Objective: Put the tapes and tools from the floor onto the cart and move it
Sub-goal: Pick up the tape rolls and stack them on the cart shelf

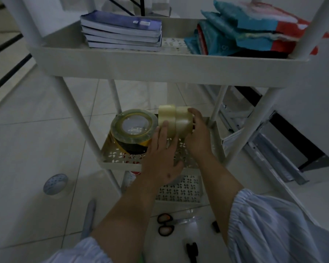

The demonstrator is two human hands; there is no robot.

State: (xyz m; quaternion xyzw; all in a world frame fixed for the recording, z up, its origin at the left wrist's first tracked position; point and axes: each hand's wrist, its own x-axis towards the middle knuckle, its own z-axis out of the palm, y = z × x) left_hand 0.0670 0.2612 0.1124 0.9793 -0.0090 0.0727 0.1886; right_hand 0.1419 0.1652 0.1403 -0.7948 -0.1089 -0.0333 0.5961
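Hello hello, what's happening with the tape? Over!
Both hands, left hand and right hand, holding clear tape rolls over cart's middle shelf. Scissors on floor. Nothing blocking.

Tiled home room, stairs

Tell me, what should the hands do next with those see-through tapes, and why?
Probably lower the clear tape rolls onto the middle shelf beside the yellow-and-black tape stack and let go. Both the left hand and right hand hold them just above it, and the scissors wait on the floor.
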